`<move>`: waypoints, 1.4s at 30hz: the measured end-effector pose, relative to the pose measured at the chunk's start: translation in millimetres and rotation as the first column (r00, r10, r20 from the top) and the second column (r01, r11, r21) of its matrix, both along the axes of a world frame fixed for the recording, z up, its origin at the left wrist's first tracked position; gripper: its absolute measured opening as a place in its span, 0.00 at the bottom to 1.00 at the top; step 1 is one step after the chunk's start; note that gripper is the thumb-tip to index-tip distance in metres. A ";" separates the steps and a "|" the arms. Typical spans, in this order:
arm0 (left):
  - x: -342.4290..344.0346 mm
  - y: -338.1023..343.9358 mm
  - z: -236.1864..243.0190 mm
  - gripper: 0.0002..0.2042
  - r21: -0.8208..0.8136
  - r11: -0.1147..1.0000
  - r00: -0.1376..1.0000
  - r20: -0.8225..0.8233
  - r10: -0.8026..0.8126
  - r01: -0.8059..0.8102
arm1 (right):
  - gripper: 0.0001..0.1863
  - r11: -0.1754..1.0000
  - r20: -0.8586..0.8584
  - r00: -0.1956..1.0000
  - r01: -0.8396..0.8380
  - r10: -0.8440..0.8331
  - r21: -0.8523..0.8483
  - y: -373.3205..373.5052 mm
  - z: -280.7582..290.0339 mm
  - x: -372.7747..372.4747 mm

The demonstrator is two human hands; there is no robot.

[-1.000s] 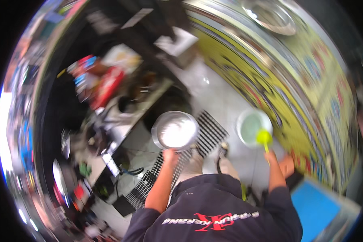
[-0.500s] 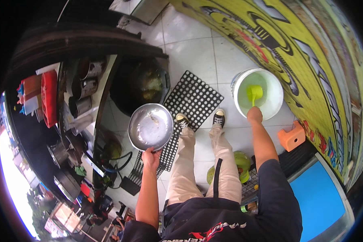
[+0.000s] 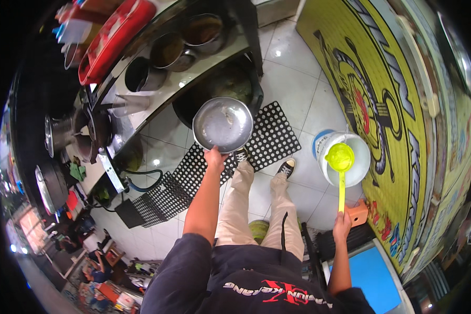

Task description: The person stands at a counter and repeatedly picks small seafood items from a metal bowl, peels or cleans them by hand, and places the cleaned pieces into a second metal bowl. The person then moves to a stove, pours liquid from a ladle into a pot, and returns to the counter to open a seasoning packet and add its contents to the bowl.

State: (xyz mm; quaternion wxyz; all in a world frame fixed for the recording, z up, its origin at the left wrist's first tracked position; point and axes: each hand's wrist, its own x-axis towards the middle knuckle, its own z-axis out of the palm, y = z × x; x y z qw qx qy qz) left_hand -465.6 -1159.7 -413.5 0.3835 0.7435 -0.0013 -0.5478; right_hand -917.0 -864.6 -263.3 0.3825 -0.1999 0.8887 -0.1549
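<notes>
My left hand [image 3: 214, 160] is closed on the near rim of a shallow round metal bowl [image 3: 222, 125]. A few wet-looking pale specks lie in it. The bowl is held beside a large dark tub [image 3: 254, 99], covering part of it. In my right hand [image 3: 342, 226] is the long handle of a lime-green dipper [image 3: 341, 193]. Its cup is raised over a white bucket [image 3: 362, 167], and what it contains, if anything, is hard to make out. The bucket stands on the tiles to my right, with pale liquid or a pale inside showing past the dipper.
Pots [image 3: 203, 30] and a red tray [image 3: 105, 49] stand on the counter at left. A perforated black mat [image 3: 275, 131] lies by my feet. Close to the bucket are an orange stool [image 3: 357, 213] and a yellow printed banner [image 3: 345, 78]. A blue-topped box [image 3: 369, 277] is at lower right.
The dipper has come up out of the bucket, and my right hand has drawn back toward me with it. My left hand still holds the bowl near the tub. The view has shifted.
</notes>
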 end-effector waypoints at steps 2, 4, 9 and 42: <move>5.2 -15.1 -25.6 0.19 0.043 0.999 0.999 0.041 0.021 -0.023 | 0.11 0.992 -0.021 0.991 -0.130 0.130 -0.002 -23.7 39.3 28.7; 16.9 -33.2 -50.5 0.19 0.049 0.997 0.997 0.065 0.049 -0.053 | 0.09 0.975 0.009 0.976 -0.219 0.220 -0.047 -66.8 61.6 63.3; 50.8 -76.1 -83.9 0.18 0.073 0.996 0.992 0.108 -0.060 0.052 | 0.10 0.865 0.052 0.882 -0.446 0.468 -0.230 -149.6 31.9 150.0; 103.6 -159.6 -106.5 0.25 0.411 0.802 0.373 0.729 -0.574 0.433 | 0.11 0.609 -0.202 0.604 -0.792 0.771 -0.045 -359.8 0.8 338.5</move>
